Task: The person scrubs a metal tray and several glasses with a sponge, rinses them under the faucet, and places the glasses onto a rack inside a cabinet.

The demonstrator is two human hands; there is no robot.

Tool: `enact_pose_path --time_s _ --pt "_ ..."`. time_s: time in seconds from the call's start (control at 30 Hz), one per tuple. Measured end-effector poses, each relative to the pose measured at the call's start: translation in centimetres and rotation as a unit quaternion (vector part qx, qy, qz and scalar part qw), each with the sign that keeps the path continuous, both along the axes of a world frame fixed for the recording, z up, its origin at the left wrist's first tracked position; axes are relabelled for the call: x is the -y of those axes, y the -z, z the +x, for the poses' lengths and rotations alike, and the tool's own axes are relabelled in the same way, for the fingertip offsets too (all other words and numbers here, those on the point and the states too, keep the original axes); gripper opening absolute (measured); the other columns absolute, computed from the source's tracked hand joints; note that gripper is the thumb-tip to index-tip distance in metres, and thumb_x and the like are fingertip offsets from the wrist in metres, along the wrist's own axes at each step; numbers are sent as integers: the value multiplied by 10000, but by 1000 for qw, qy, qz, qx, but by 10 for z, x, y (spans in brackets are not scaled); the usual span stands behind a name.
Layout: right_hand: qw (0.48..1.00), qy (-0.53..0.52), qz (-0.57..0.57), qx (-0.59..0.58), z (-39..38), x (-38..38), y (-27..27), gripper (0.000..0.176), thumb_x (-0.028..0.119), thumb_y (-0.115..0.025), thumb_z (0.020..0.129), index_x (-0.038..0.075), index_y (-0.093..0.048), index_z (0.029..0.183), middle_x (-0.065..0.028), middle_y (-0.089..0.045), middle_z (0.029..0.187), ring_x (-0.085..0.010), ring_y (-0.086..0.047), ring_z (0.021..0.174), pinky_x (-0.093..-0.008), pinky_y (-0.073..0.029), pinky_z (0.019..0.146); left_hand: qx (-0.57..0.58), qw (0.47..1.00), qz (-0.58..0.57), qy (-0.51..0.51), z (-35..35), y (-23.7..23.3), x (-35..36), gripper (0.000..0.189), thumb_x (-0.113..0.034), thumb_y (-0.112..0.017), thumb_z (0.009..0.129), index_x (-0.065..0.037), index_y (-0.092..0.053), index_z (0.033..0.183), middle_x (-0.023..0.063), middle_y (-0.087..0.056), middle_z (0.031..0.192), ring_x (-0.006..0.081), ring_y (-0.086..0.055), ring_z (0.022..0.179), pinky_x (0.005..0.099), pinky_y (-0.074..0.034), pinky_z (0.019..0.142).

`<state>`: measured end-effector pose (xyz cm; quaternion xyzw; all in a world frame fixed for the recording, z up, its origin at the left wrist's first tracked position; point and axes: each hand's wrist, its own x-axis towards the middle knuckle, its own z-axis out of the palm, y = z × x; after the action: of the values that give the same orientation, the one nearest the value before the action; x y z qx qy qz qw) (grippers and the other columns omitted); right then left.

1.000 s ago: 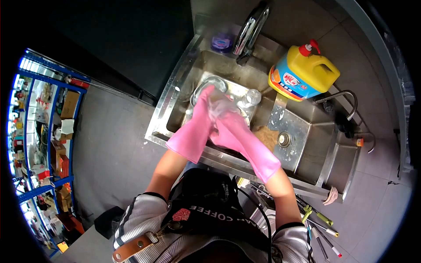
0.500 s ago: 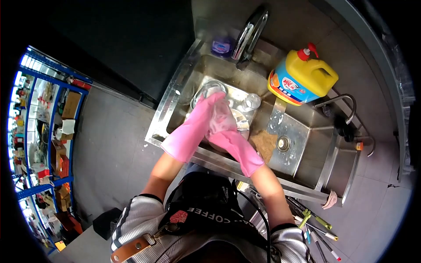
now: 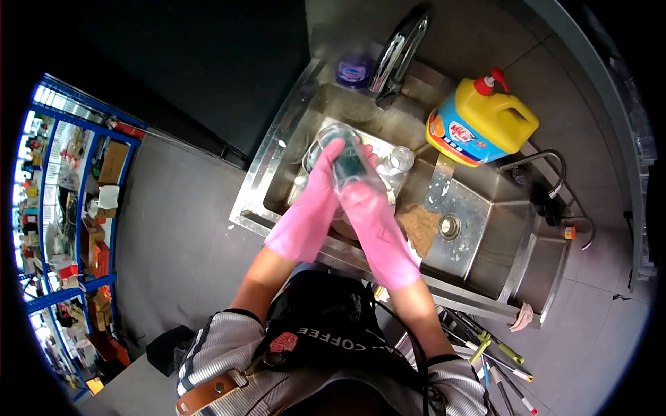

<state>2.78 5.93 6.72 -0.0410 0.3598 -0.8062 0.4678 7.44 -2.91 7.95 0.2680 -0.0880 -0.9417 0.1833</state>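
Both my hands wear pink rubber gloves over the left sink basin. My left hand (image 3: 322,177) is wrapped around a clear container (image 3: 338,132), its thumb on the near side and fingertips showing past the far side. A dark green scouring pad (image 3: 350,165) shows through the clear wall. My right hand (image 3: 364,197) is closed at the pad's lower end and appears to reach into the container; its fingers are partly hidden. Just right of the hands, a clear glass (image 3: 398,160) stands in the basin. A round dish behind my left hand is mostly covered.
A chrome faucet (image 3: 397,59) rises behind the basin beside a purple bottle (image 3: 353,72). The yellow pump jug (image 3: 482,121) stands at the back of the sink. A brown cloth (image 3: 419,229) lies by the drain (image 3: 449,226) in the right basin. Mop handles (image 3: 496,367) lean below.
The container has turned and lifted slightly, and the green pad now shows through it. My left hand has shifted around its side; my right hand has moved a little to the right.
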Motion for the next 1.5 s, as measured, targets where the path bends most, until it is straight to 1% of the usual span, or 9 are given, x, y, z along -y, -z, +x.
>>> enact_pose_path --time_s 0.13,0.33,0.5,0.6,0.97,1.1,1.3,1.4,1.5 --pt "869 13 98 -484 9 1 0 685 -62 -689 796 -6 -422 1424 -117 -572 1305 -191 -586 1160 -248 -503 917 -20 999 6 25 -1 6 12 513 -366 -691 867 -16 -575 1223 194 -680 1091 348 -673 973 507 -567 860" --pt "988 114 66 -80 21 -41 -15 371 110 -605 951 -110 -538 1242 -168 -624 1068 -241 -674 900 -287 -568 805 -6 998 36 -48 -13 27 44 630 -516 -682 868 -44 -526 1254 169 -622 1126 334 -631 1022 509 -531 929" --pt "990 116 -73 -44 -25 -67 7 617 243 -716 890 -59 -488 1376 -159 -606 1327 -212 -588 1234 -351 -419 1091 79 997 16 4 0 37 46 606 -552 -637 899 -69 -573 1260 170 -652 1055 332 -651 985 498 -545 894" --pt "752 52 211 -623 -21 -37 -7 658 2 -728 821 3 -467 1425 -134 -586 1372 -256 -568 1264 -344 -417 1085 150 983 -56 91 -5 20 34 687 -608 -568 916 -64 -549 1337 153 -653 1179 299 -663 1028 465 -520 900" --pt "932 114 225 -261 -57 -17 36 470 -112 -568 837 7 -628 1288 -62 -679 1142 -178 -647 922 -293 -528 780 48 939 -256 223 14 34 17 888 -61 -699 889 -233 -185 1593 110 -547 1388 228 -604 1185 376 -521 965" --pt "866 85 271 -412 -44 -7 20 449 14 -698 807 53 -656 1252 -122 -674 1214 -260 -643 1113 -292 -515 914 38 957 -267 106 4 50 3 698 74 -580 891 -181 -400 1516 101 -648 1240 191 -664 1053 319 -569 846" --pt "571 54 229 -787 -46 -5 -21 358 151 -786 789 19 -655 1095 -122 -662 1224 -296 -558 1278 -318 -466 1047 80 968 -212 111 19 67 25 573 128 -440 856 -62 -516 1391 134 -709 1065 218 -713 798 359 -600 592" --pt "642 44 182 -743 -52 12 -9 359 203 -751 834 25 -653 1130 -147 -560 1403 -256 -563 1258 -290 -502 988 60 965 -213 142 18 60 27 563 110 -444 812 -50 -546 1342 119 -706 984 216 -691 713 312 -534 458" --pt "693 -37 308 -651 -62 12 -31 274 60 -631 870 30 -656 1141 -161 -707 1098 -353 -684 1000 -388 -551 869 64 967 -194 155 17 5 20 479 92 -452 801 -49 -598 1234 88 -694 901 192 -664 662 286 -473 414"
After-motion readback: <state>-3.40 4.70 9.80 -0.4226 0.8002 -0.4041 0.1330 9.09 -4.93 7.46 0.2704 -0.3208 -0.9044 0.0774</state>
